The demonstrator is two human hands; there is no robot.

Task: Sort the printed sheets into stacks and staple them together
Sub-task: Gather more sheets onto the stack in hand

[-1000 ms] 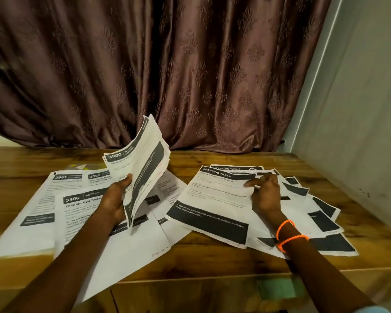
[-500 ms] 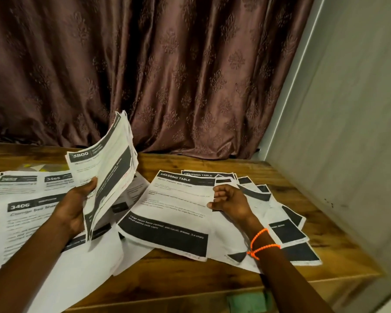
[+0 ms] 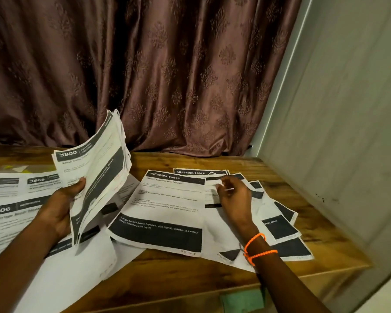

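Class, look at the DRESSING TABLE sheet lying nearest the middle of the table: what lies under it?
Under the front DRESSING TABLE sheet, more printed sheets fan out rightward beneath the right hand, and another DRESSING TABLE header peeks out behind. Their covered text cannot be read.

Two bare forearms, no sleeves visible. Right wrist: two thin orange beaded bracelets (image 3: 256, 248), one just above the other, plus a thin dark thread beside them. Left hand (image 3: 59, 206) and wrist: nothing worn. Right hand (image 3: 234, 199): no rings visible.
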